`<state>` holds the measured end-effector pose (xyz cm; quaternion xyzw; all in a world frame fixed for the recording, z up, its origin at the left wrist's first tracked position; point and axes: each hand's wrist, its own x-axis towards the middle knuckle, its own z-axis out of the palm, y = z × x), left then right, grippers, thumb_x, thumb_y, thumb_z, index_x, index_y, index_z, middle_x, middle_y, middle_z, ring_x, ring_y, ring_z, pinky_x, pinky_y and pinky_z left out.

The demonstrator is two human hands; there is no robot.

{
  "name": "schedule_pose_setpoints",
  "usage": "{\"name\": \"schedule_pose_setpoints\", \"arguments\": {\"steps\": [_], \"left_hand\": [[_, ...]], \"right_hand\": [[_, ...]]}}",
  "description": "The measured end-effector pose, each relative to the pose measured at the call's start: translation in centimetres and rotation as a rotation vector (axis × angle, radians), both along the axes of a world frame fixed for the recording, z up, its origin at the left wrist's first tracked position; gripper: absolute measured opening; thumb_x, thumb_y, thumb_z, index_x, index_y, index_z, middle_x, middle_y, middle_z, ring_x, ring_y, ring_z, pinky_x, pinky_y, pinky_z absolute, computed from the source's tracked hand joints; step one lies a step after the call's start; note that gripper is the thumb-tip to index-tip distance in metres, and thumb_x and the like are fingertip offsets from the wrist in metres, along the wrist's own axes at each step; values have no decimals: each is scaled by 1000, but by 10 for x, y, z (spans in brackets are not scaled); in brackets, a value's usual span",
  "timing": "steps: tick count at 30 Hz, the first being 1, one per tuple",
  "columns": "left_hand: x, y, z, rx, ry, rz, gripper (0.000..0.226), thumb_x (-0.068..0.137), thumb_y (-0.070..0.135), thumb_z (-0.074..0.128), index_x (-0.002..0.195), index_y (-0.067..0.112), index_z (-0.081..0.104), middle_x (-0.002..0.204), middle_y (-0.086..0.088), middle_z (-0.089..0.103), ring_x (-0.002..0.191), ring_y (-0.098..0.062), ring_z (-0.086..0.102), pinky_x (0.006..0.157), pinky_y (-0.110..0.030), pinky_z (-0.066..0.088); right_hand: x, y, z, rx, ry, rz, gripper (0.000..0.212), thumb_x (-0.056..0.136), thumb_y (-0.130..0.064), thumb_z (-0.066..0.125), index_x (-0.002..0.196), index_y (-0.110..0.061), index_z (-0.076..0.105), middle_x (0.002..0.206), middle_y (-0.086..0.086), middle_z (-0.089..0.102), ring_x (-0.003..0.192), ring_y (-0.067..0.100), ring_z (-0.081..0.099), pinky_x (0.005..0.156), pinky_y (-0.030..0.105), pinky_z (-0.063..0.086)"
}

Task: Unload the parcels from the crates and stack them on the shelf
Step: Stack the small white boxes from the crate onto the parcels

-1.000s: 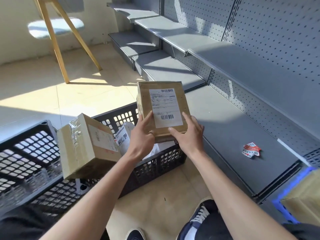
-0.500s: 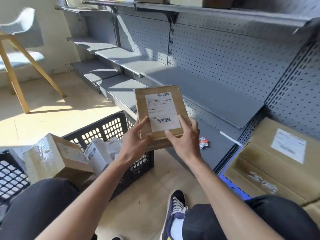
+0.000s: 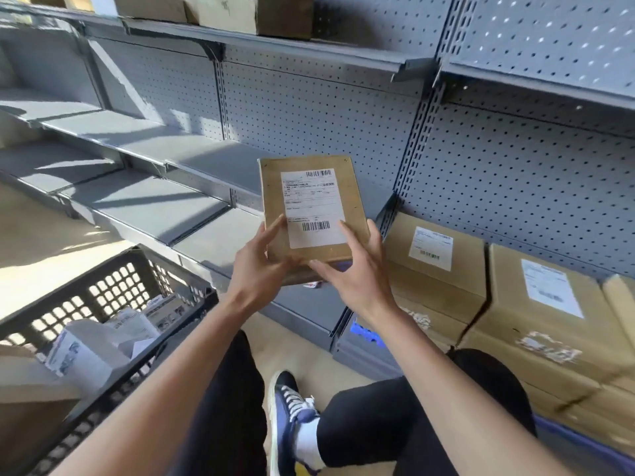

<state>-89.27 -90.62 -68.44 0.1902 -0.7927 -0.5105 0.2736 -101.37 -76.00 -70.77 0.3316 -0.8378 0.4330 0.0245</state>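
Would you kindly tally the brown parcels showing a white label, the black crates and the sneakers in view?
Brown cardboard parcels showing a white label: 3
Black plastic lattice crates: 1
Blue-and-white sneakers: 1
Total: 5

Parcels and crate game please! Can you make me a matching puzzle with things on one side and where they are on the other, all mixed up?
Things:
1. flat brown parcel
2. black crate
3. big labelled boxes
4. blue shoe

Places:
A. on the floor between the knees
B. held up in both hands
C. low on the right, against the pegboard
D. lower left, with white packets inside

Pairs: 1-B, 2-D, 3-C, 4-A
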Motion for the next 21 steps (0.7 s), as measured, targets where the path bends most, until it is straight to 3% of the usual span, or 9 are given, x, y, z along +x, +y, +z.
{"name": "schedule_pose_setpoints", "arguments": {"steps": [2,4,6,10,13,15,18,20,21], "left_hand": [[-13,11,2,1,8,-48,75,89,7,75,153,31,43,120,32,56,92,30,54,90,-12,51],[-25,21,4,9,25,-99,75,88,7,74,152,32,44,127,25,59,96,26,57,91,-19,55],[-36,31,4,20,33,-152,74,89,4,72,152,32,45,132,20,58,95,20,61,81,-20,59],[-59,52,1,-24,27,-198,75,84,9,71,148,38,48,133,15,62,136,-8,50,110,-41,47],[-76,74,3,-22,3,-244,74,86,7,71,147,42,48,143,0,58,121,-11,61,104,-44,52],[-87,94,3,-24,0,-305,75,88,5,70,148,43,46,141,0,60,113,-8,64,96,-33,56],[-107,127,1,-44,-20,-360,75,89,5,69,149,41,44,116,2,69,111,-14,66,82,-10,50],[-119,151,0,-44,-28,-397,74,90,8,69,150,42,43,121,-5,69,108,-15,68,75,-9,50],[-125,164,2,-50,-23,-421,73,90,11,70,150,43,43,128,-9,67,109,-15,68,76,-11,52]], "right_hand": [[-6,17,3,-4,21,-35,90,77,-56,79,153,-34,37,164,-4,0,152,16,8,121,29,17],[-11,34,5,-3,42,-76,89,77,-48,83,153,-32,38,164,0,1,152,15,8,123,28,15],[-15,50,7,-20,60,-118,87,78,-40,85,152,-32,41,164,2,2,152,14,8,121,23,12],[-25,80,7,-48,80,-185,83,78,-31,86,150,-34,45,164,4,5,152,15,12,115,16,12],[-31,107,8,-60,78,-231,79,80,-28,85,148,-35,46,164,2,7,151,11,16,109,5,13],[-35,130,7,-62,97,-272,78,81,-25,85,148,-32,47,164,2,8,148,7,16,105,-3,11],[-40,168,7,-34,133,-340,79,82,-20,84,150,-32,45,164,2,5,148,8,15,112,4,15],[-43,194,9,-15,145,-388,80,81,-18,83,150,-32,45,165,4,4,146,8,16,103,-5,9],[-45,207,10,-2,148,-421,81,81,-19,84,150,-33,44,165,4,4,147,10,15,104,-3,9]]}}
